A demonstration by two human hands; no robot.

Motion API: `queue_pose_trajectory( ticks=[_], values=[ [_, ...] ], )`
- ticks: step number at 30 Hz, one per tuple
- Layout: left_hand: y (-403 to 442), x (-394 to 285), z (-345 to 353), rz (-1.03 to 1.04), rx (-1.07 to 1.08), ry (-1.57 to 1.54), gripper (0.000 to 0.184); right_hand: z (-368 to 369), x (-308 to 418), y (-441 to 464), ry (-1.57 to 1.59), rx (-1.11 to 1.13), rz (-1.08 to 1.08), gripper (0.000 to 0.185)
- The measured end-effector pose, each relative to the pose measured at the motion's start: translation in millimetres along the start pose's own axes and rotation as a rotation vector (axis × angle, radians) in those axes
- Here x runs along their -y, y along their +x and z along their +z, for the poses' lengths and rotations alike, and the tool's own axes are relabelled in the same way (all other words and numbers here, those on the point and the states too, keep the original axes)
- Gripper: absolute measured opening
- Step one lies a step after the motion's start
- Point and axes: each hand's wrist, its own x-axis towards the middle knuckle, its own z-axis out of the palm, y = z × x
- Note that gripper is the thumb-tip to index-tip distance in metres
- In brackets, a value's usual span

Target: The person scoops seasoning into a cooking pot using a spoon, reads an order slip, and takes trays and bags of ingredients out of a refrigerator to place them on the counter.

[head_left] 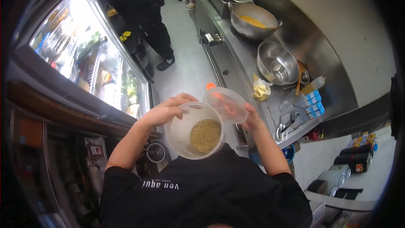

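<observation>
My left hand [176,107] grips the rim of a translucent round plastic tub [175,137], its fingers hooked over the far edge. The tub is tilted toward me, and a greenish-brown, coarse dry seasoning [206,136] lies at its bottom. In my right hand [252,119] is a translucent round lid [231,99], held beside the tub's upper right edge. An orange item [211,86] pokes out past the lid and shows through it; what it is I cannot make out.
At left a lit glass-door fridge [90,55] stands, with a person [143,17] in dark clothes beside it. Along the right counter sit a large pot [253,19] with yellow food, a steel bowl [270,59], blue cartons [314,103] and a squeeze bottle [313,85].
</observation>
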Motion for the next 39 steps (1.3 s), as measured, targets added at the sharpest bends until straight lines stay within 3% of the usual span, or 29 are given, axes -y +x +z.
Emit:
queue_pose_trajectory(
  ticks=[3,7,10,13,15,17,19,20,23,25,26,28,30,32,34,39],
  values=[
    [10,-4,8,0.077,-0.076,0.061,0.04,-9,5,2,-0.05,0.042,0.033,0.1],
    [40,5,3,0.175,0.097,-0.118,0.037,-25,6,14,-0.062,0.049,0.024,0.103],
    [62,3,-1,0.039,0.086,-0.168,0.038,-48,-2,31,0.054,-0.038,-0.057,0.092],
    [85,-1,-14,0.039,0.036,-0.075,0.035,-73,10,45,0.084,-0.245,0.003,0.07],
    [101,0,-25,0.042,-0.036,-0.007,0.035,-110,20,50,-0.47,-0.742,0.117,0.052],
    [120,6,-43,0.021,-0.128,0.069,0.034,-131,44,50,-0.511,-0.712,-0.16,0.043],
    [145,22,-58,0.12,-0.396,0.425,0.032,-138,84,48,-0.661,-0.715,-0.195,0.037],
    [153,16,-60,0.097,-0.421,0.429,0.032,-134,104,50,-0.753,-0.724,-0.243,0.036],
    [194,5,-73,0.247,-0.673,0.694,0.028,-116,160,53,-0.851,-0.692,-0.213,0.035],
    [220,7,-85,0.262,-0.712,0.729,0.029,-106,179,62,-0.961,-0.561,-0.007,0.025],
    [232,7,-90,0.276,-0.759,0.751,0.031,-110,181,73,-0.957,-0.571,-0.009,0.025],
    [255,8,-98,0.263,-0.76,0.705,0.03,-123,177,104,-1.353,-0.237,0.017,0.015],
    [274,12,-103,0.244,-0.771,0.653,0.03,-146,139,149,-1.448,-0.258,-0.23,0.013],
    [293,16,-108,0.207,-0.774,0.621,0.03,-170,112,187,-1.642,-0.189,-0.229,0.013],
    [309,19,-111,0.193,-0.775,0.612,0.03,-181,101,223,-1.71,-0.213,0.005,0.012],
    [337,33,-122,0.138,-0.815,0.678,0.029,-227,59,263,-1.66,-0.311,0.003,0.013]
  ],
)
